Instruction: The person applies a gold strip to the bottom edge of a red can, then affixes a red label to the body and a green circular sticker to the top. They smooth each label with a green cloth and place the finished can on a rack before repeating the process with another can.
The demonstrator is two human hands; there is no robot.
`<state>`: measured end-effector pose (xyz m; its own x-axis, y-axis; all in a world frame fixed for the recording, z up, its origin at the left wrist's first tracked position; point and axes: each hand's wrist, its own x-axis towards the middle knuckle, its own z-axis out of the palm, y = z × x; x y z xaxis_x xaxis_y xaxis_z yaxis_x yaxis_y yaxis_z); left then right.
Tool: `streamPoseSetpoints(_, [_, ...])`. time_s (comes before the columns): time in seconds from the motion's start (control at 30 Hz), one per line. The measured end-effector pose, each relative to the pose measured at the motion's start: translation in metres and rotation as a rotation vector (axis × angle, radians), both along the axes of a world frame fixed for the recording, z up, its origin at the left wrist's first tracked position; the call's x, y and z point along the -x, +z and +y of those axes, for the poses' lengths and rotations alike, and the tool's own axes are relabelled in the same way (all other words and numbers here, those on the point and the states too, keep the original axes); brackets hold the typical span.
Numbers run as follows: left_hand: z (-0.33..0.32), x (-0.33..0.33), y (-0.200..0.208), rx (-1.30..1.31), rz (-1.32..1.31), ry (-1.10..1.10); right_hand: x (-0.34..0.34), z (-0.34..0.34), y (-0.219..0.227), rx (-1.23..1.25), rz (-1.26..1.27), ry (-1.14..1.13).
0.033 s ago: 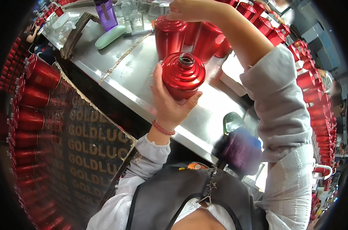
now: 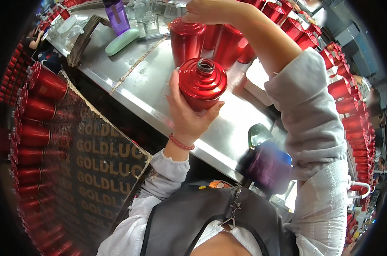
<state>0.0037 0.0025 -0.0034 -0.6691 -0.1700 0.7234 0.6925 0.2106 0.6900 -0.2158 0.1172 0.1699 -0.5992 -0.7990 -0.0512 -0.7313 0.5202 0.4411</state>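
Your left hand [image 2: 186,114] grips a red bottle [image 2: 202,83] from below, fingers wrapped round its body, open neck facing up, held above the near edge of the steel tabletop [image 2: 159,91]. Your right hand [image 2: 206,12] reaches across to the far side, fingers closed on the top of a red canister [image 2: 186,40] standing among more red canisters [image 2: 227,42]. A purple bottle [image 2: 116,16] and a green case [image 2: 122,41] sit near the far left corner.
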Motion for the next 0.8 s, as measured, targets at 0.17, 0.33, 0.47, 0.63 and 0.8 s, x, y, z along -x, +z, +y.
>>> streamPoseSetpoints(0.17, [0.001, 0.007, -0.003, 0.036, 0.034, -0.001, -0.040, 0.017, 0.013, 0.412, -0.136, -0.206])
streamPoseSetpoints(0.33, [-0.005, 0.005, 0.006, 0.119, 0.046, 0.045, -0.108, 0.068, 0.012, 0.620, -0.075, -0.164])
streamPoseSetpoints(0.47, [-0.001, -0.006, 0.031, -0.265, -0.185, -0.292, -0.207, 0.120, 0.005, 0.701, -0.115, -0.179])
streamPoseSetpoints(0.63, [0.064, -0.047, 0.088, -0.368, -0.661, -1.087, -0.357, 0.160, -0.019, 1.044, -0.321, -0.495])
streamPoseSetpoints(0.8, [0.147, -0.081, 0.080, -0.493, -1.345, -1.557, -0.469, 0.180, -0.066, 1.428, -0.250, -0.808])
